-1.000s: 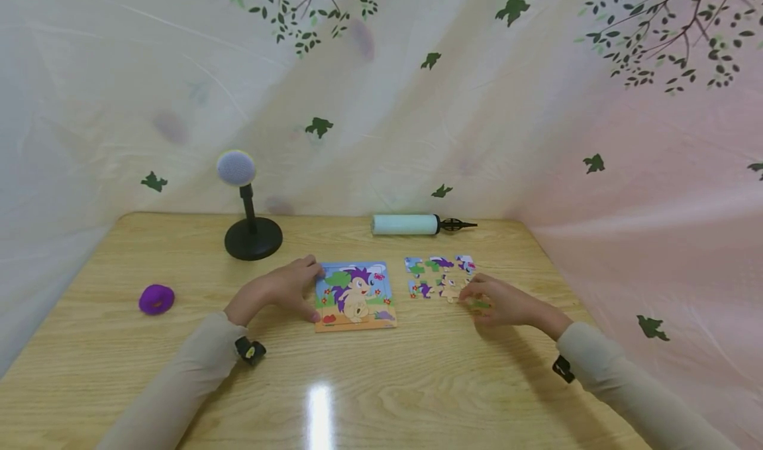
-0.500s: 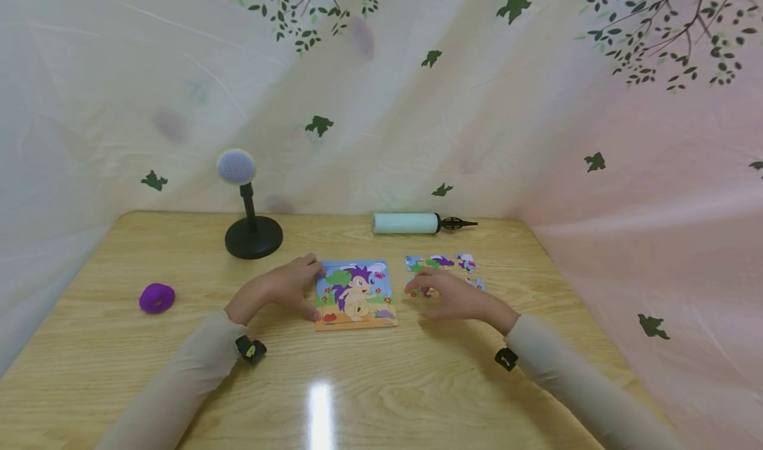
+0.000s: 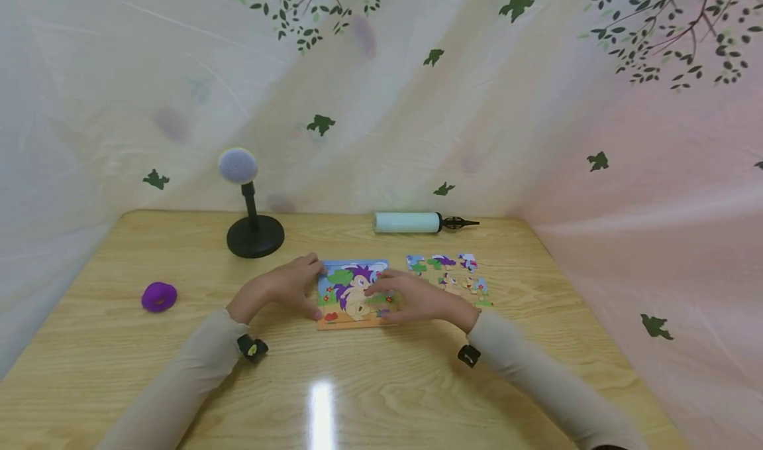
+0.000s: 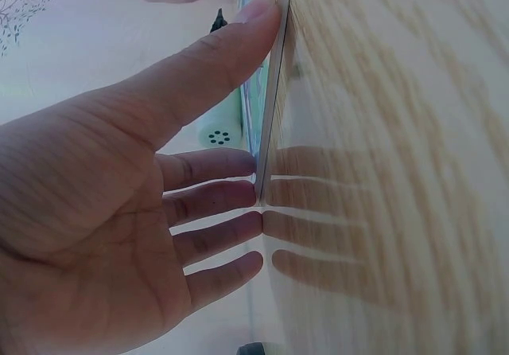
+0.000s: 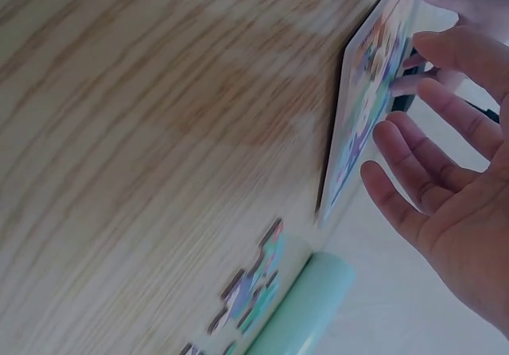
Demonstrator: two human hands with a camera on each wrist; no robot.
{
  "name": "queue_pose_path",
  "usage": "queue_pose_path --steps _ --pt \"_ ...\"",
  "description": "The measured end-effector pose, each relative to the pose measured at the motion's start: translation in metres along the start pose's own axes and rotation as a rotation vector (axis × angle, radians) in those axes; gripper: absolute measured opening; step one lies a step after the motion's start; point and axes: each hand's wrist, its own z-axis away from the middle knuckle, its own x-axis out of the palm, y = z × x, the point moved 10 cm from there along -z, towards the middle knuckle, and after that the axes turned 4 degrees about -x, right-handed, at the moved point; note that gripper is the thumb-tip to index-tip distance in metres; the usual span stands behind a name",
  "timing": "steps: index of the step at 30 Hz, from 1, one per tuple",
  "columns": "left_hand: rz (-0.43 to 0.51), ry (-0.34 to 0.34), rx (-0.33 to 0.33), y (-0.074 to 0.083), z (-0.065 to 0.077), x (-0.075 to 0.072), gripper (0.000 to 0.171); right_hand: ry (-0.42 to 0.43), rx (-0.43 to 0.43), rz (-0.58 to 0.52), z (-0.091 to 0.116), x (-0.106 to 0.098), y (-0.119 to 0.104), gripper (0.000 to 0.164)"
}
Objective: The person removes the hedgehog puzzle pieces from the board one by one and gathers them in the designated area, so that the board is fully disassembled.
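A puzzle board [image 3: 334, 324] printed with a purple-spined hedgehog lies flat mid-table. My left hand [image 3: 283, 291] rests along its left edge, thumb at the near corner and fingertips at the far one. In the left wrist view those fingers [image 4: 215, 200] are straight and spread against the edge. My right hand [image 3: 417, 297] hovers over the board's right part, fingers spread. No piece shows between them in the right wrist view. Several loose puzzle pieces [image 3: 467, 262] lie to the right of the board; the right hand hides part of that area.
A round-headed microphone-like thing on a black stand [image 3: 255, 236] is at the back left. A pale green hand pump [image 3: 407, 223] with a black nozzle lies along the back edge. At the left sits a purple ring-shaped object [image 3: 159, 297]. A printed curtain hangs behind the table.
My right hand has moved left from the loose pieces to above the puzzle board, uncovering the pieces on the right. The left hand and the board have stayed in place.
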Motion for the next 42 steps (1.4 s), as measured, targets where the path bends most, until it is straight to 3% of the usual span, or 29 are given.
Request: queue_pose_path --steps 8,18,28,42 --pt "-0.004 -0.004 -0.001 0.000 -0.001 0.000 0.085 -0.039 -0.015 -0.038 -0.017 0.013 -0.009 0.043" --pt "-0.012 -0.003 0.002 -0.001 -0.001 0.000 0.085 -0.074 -0.059 0.024 -0.032 0.025 -0.021 0.043" --pt "-0.013 -0.012 -0.001 0.000 0.000 -0.001 0.084 -0.091 -0.026 0.072 -0.042 0.030 -0.024 0.038" --pt "-0.014 -0.001 0.028 0.003 0.000 0.000 0.083 -0.158 0.004 0.019 -0.048 0.032 -0.026 0.036"
